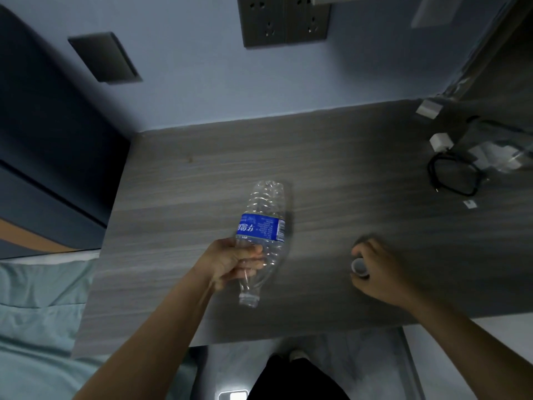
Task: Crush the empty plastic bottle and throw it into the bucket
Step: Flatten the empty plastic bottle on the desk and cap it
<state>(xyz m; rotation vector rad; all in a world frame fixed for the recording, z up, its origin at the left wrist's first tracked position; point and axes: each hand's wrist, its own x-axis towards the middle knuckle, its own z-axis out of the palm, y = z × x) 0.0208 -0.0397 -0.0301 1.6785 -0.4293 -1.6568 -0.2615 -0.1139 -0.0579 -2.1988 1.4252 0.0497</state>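
Note:
An empty clear plastic bottle [264,223] with a blue label lies over the grey wooden table [346,168], its open neck pointing toward me. My left hand [230,262] grips it just below the label, near the shoulder. My right hand [377,271] hovers low over the table to the right, fingers curled around the small white bottle cap [359,266]. No bucket is in view.
A black cable [452,177] with a white charger plug [439,141] lies at the table's far right, beside clear plastic wrapping [499,155]. Wall sockets [284,20] sit above the table. A bed with light green bedding [37,313] borders the left side.

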